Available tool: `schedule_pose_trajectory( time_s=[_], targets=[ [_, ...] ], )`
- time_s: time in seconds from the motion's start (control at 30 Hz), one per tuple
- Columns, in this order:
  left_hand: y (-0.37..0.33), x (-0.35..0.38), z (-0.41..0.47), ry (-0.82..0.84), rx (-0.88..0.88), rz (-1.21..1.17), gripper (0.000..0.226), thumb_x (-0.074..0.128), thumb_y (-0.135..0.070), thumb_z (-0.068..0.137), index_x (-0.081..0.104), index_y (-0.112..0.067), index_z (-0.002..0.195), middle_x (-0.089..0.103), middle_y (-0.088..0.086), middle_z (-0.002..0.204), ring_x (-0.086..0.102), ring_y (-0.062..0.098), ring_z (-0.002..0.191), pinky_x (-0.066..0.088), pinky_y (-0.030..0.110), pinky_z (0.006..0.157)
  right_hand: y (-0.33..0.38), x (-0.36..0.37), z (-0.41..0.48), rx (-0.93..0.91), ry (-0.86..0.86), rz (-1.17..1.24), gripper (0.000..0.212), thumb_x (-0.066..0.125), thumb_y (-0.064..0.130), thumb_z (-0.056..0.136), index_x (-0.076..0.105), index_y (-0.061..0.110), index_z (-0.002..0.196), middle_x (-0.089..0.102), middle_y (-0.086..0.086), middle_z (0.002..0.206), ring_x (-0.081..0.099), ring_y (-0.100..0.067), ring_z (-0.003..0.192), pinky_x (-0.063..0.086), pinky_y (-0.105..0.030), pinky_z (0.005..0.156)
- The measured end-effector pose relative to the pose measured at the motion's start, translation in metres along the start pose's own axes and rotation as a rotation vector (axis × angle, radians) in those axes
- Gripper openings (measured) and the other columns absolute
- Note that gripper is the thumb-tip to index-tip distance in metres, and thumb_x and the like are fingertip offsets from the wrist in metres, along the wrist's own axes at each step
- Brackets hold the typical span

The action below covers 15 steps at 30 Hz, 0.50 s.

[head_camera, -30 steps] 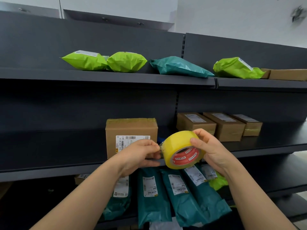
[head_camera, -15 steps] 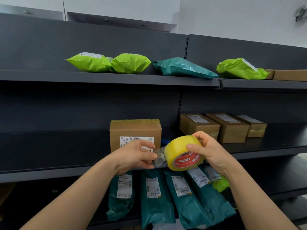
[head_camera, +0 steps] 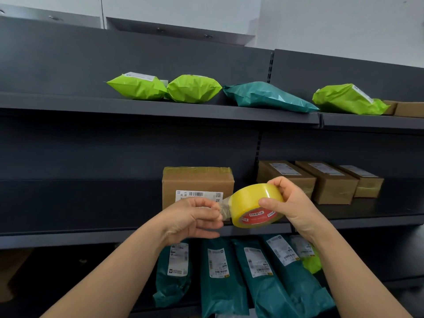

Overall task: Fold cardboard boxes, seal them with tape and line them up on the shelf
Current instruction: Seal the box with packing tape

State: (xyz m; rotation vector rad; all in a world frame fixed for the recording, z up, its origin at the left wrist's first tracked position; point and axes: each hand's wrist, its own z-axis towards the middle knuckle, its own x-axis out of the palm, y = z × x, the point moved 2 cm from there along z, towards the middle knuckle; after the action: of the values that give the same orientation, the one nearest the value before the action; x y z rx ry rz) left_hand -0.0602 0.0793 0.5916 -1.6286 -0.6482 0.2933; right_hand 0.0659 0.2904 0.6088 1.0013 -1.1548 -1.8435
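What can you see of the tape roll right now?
The tape roll is glossy yellowish tape on a core with a red printed ring. It hangs tilted in the air, red face toward the camera, before the labelled box. The right hand grips its rim; the left hand pinches a short clear strip peeled off its left side.

1. Yellow tape roll (head_camera: pixel 257 206), red-labelled core, tilted in the right hand (head_camera: pixel 296 203) before the middle shelf (head_camera: pixel 80 203); the left hand (head_camera: pixel 190 219) pinches its loose end (head_camera: pixel 226 208).
2. Taped cardboard box (head_camera: pixel 197 182), barcode label forward, upright on that shelf.
3. Three smaller boxes (head_camera: pixel 330 182) side by side, right of it.
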Motion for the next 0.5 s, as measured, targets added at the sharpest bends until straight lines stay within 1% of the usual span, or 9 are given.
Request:
schedule_pose_trajectory(
  time_s=[0.1, 0.13, 0.2, 0.27, 0.33, 0.4, 0.47, 0.5],
  targets=[
    [0.002, -0.004, 0.001, -0.109, 0.033, 0.024, 0.038, 0.071, 0.006, 0.081, 0.055, -0.001, 0.115, 0.070, 0.014, 0.080, 0.066, 0.019, 0.067, 0.060, 0.045, 0.081, -0.001, 0.002, 0.003, 0.006, -0.021, -0.012, 0.052, 0.087, 0.033, 0.060, 0.057, 0.018, 0.100, 0.064, -0.006, 0.097, 0.063, -0.020, 0.085, 0.052, -0.029, 0.065],
    [0.001, -0.007, 0.000, -0.127, 0.042, 0.075, 0.043, 0.072, 0.007, 0.081, 0.051, -0.001, 0.117, 0.070, 0.012, 0.076, 0.064, 0.018, 0.066, 0.060, 0.043, 0.079, -0.003, 0.001, 0.004, 0.011, -0.024, -0.026, 0.053, 0.088, 0.034, 0.060, 0.057, 0.018, 0.100, 0.065, -0.007, 0.097, 0.064, -0.020, 0.085, 0.053, -0.031, 0.065],
    [-0.004, -0.012, -0.001, -0.138, 0.058, 0.191, 0.044, 0.073, 0.006, 0.081, 0.049, 0.000, 0.117, 0.070, 0.009, 0.069, 0.063, 0.017, 0.067, 0.061, 0.039, 0.076, -0.005, -0.001, 0.006, 0.021, -0.022, -0.072, 0.056, 0.090, 0.037, 0.058, 0.057, 0.018, 0.100, 0.065, -0.007, 0.097, 0.065, -0.021, 0.084, 0.054, -0.032, 0.065],
    [-0.006, -0.015, -0.001, -0.139, 0.065, 0.254, 0.035, 0.072, 0.005, 0.082, 0.055, 0.000, 0.112, 0.070, 0.009, 0.072, 0.063, 0.017, 0.070, 0.060, 0.037, 0.076, -0.008, -0.002, 0.006, 0.035, -0.020, -0.098, 0.059, 0.089, 0.040, 0.056, 0.057, 0.018, 0.100, 0.065, -0.007, 0.097, 0.065, -0.020, 0.084, 0.054, -0.032, 0.065],
    [-0.005, -0.015, 0.001, -0.142, 0.053, 0.284, 0.018, 0.069, 0.003, 0.085, 0.062, -0.001, 0.101, 0.069, 0.011, 0.081, 0.063, 0.016, 0.074, 0.060, 0.037, 0.079, -0.012, -0.001, 0.008, 0.050, -0.019, -0.102, 0.066, 0.090, 0.050, 0.052, 0.057, 0.020, 0.100, 0.065, -0.008, 0.099, 0.065, -0.021, 0.085, 0.055, -0.032, 0.066],
    [-0.002, -0.015, 0.004, -0.162, 0.043, 0.285, 0.004, 0.066, -0.001, 0.089, 0.065, -0.004, 0.092, 0.068, 0.009, 0.080, 0.060, 0.013, 0.070, 0.060, 0.037, 0.079, -0.014, 0.000, 0.011, 0.060, 0.000, -0.118, 0.070, 0.084, 0.055, 0.046, 0.057, 0.023, 0.102, 0.066, -0.007, 0.102, 0.066, -0.023, 0.089, 0.055, -0.033, 0.068],
    [0.000, -0.015, 0.007, -0.212, 0.056, 0.272, 0.004, 0.064, -0.008, 0.092, 0.065, -0.009, 0.088, 0.067, 0.005, 0.078, 0.060, 0.011, 0.070, 0.060, 0.038, 0.080, -0.012, 0.000, 0.013, 0.073, 0.041, -0.134, 0.069, 0.088, 0.051, 0.050, 0.057, 0.024, 0.106, 0.065, -0.006, 0.107, 0.066, -0.025, 0.094, 0.057, -0.034, 0.071],
    [-0.001, -0.016, 0.008, -0.240, 0.070, 0.265, 0.006, 0.063, -0.010, 0.093, 0.064, -0.011, 0.087, 0.067, 0.005, 0.079, 0.061, 0.012, 0.073, 0.060, 0.039, 0.081, -0.010, 0.001, 0.014, 0.071, 0.063, -0.139, 0.068, 0.091, 0.046, 0.054, 0.056, 0.023, 0.108, 0.064, -0.006, 0.108, 0.066, -0.025, 0.096, 0.057, -0.035, 0.072]
  ],
)
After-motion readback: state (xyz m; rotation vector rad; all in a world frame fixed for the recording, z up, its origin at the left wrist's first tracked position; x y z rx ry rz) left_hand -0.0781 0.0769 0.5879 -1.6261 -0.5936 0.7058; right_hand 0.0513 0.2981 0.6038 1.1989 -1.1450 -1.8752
